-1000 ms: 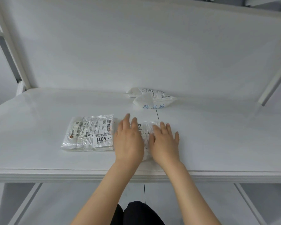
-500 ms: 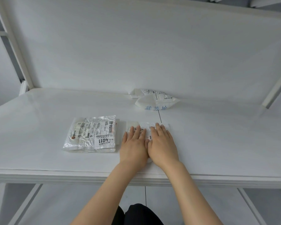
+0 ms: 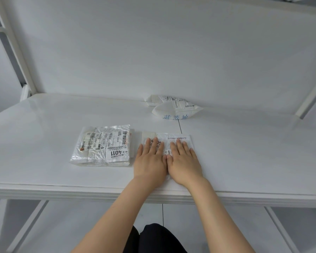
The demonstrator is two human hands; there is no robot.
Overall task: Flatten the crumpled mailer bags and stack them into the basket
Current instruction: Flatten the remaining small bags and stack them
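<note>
A white mailer bag (image 3: 173,138) lies flat on the white table, near its front edge. My left hand (image 3: 150,159) and my right hand (image 3: 183,161) press down on it side by side, fingers straight, thumbs touching. Most of the bag is hidden under my palms. To its left lies a flattened stack of clear crinkled mailer bags (image 3: 102,145) with a label reading 4011. Two puffed, crumpled white mailer bags (image 3: 175,111) sit at the back of the table against the wall. No basket is in view.
The white table (image 3: 44,161) runs across the whole view, with a white wall behind it. White frame posts (image 3: 13,46) stand at the back left and a slanted one at the right. A seam line crosses the tabletop behind the pressed bag.
My hands have drawn together over the bag and slid a little toward me, and more of the bag's far edge now shows.
</note>
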